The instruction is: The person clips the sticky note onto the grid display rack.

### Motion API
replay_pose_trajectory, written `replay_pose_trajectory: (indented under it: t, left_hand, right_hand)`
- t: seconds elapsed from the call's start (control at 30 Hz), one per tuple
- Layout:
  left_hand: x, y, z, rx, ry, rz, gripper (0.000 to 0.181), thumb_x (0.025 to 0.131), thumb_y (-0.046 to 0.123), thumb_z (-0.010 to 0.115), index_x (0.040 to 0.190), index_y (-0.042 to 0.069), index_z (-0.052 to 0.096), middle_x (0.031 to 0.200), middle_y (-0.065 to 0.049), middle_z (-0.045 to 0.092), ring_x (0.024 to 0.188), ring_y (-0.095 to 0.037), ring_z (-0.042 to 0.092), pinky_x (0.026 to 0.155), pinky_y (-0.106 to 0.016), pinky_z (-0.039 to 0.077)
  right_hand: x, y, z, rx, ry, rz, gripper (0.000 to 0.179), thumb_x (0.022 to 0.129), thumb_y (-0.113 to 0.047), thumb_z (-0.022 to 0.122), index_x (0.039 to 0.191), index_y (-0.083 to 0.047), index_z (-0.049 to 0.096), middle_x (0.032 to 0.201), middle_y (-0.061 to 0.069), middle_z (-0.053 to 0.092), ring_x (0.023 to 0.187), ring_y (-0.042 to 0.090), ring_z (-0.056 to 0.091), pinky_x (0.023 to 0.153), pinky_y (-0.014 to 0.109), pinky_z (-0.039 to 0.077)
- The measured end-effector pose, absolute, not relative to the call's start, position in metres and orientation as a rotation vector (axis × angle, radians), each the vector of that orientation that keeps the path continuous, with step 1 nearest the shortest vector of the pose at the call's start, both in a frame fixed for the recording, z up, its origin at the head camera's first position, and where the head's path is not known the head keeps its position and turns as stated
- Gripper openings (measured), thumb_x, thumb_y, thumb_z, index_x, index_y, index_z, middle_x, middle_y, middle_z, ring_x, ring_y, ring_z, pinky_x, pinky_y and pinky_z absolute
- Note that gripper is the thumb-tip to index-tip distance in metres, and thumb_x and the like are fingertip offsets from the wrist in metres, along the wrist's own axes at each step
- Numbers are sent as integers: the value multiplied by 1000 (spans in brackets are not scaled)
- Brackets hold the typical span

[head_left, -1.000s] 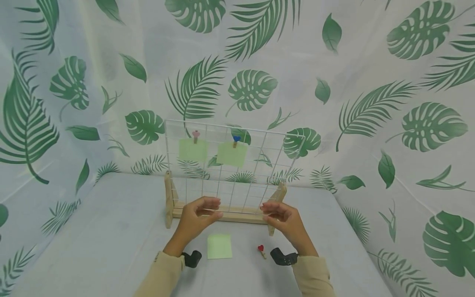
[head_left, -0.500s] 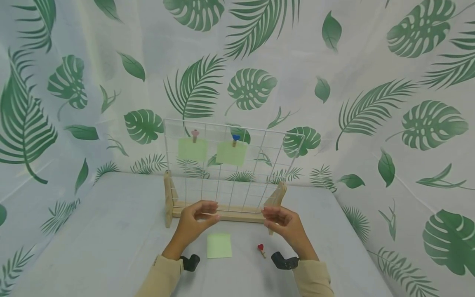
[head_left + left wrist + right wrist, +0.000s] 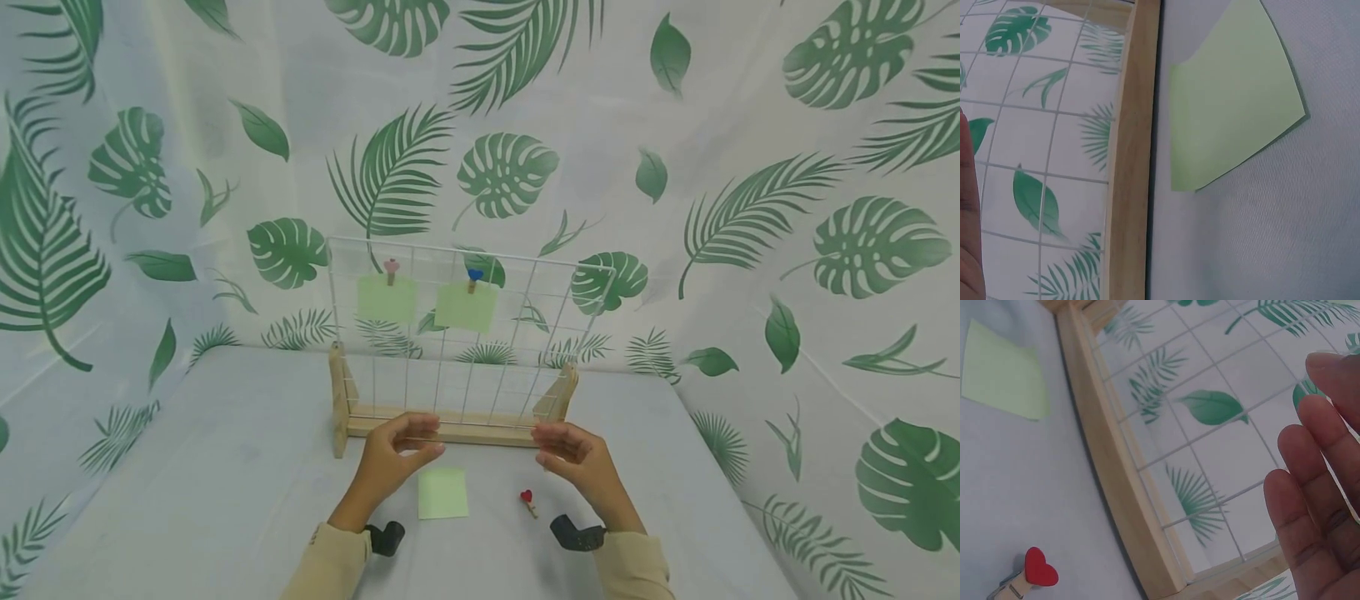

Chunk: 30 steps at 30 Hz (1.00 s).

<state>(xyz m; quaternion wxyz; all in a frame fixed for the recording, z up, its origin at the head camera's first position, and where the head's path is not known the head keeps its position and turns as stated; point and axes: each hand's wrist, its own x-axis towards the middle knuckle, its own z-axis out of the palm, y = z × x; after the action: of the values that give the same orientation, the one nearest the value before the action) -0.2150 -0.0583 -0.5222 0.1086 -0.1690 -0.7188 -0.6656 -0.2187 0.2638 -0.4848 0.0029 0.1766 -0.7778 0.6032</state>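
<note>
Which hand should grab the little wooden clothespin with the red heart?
Probably the right hand: it holds nothing and is closer to the small wooden clothespin with the red heart. The left hand is nearer the square, pale green paper note.

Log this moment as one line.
left hand: empty | right hand: empty | table: green sticky note, red-heart clothespin | wire grid: two clipped notes
</note>
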Motion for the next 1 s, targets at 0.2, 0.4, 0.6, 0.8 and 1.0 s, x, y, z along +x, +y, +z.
replay_pose_trajectory:
  t: [0.2, 0.4, 0.6, 0.8, 1.0]
  left_hand:
    - [-214, -56, -526, -494, -2116, -1970, 38, 91, 2, 87, 125, -6, 73, 121, -27, 74, 108, -40, 74, 91, -27, 63]
    - [-212, -53, -528, -441, -2140, -1991, 38, 90, 3, 88, 125, -4, 74, 121, -22, 76, 110, -26, 75, 92, -27, 63]
    - [-209, -51, -530, -364, -2180, -2024, 38, 90, 4, 88, 125, -2, 74, 121, -24, 75, 108, -18, 74, 93, -26, 62]
    - [-207, -48, -534, -315, -2186, -2052, 39, 91, 5, 88, 126, -3, 73, 122, -25, 74, 109, -20, 74, 92, -26, 62]
    - [-205, -46, -536, -269, -2193, -2087, 37, 91, 6, 88, 125, -1, 74, 124, -25, 74, 113, -29, 73, 93, -25, 61]
  right_hand:
    - [-217, 266, -489, 510, -2448, 1895, 34, 94, 7, 77, 126, 13, 68, 130, 33, 69, 113, 12, 72, 96, 20, 58]
    - [-216, 267, -492, 474, -2450, 1907, 34, 93, 10, 77, 126, 13, 68, 130, 32, 70, 113, 11, 72, 97, 20, 58]
    - [-213, 268, -496, 449, -2449, 1921, 35, 93, 12, 75, 127, 14, 68, 128, 33, 69, 112, 11, 72, 97, 20, 58]
    - [-210, 268, -499, 392, -2456, 1945, 34, 94, 9, 77, 126, 13, 68, 127, 33, 69, 110, 15, 72, 95, 20, 58]
    - [-209, 268, -505, 391, -2447, 1936, 33, 93, 11, 76, 125, 14, 68, 126, 32, 70, 107, 9, 71, 94, 19, 58]
